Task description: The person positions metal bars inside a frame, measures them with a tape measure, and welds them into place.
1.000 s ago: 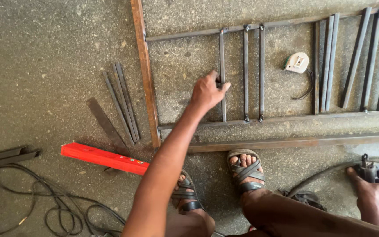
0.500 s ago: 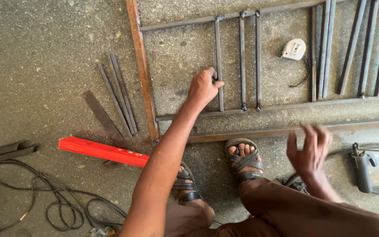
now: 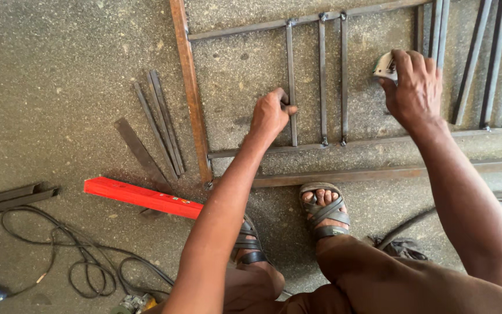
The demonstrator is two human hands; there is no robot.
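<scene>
A welded steel frame of rusty bars lies flat on the concrete floor. My left hand is closed around one of its upright bars, near the bar's lower end. Two more upright bars stand just right of it. My right hand grips a white tape measure lying on the floor inside the frame, further right. My sandalled feet rest just below the frame's bottom rail.
A red spirit level lies left of my feet. Several loose flat steel strips sit left of the frame. Black cable coils at the lower left, beside dark angle pieces. More bars fill the frame's right side.
My right hand rose from beside my knee up to the tape measure and closed on it. My left hand stayed on the upright bar. The view shifted slightly.
</scene>
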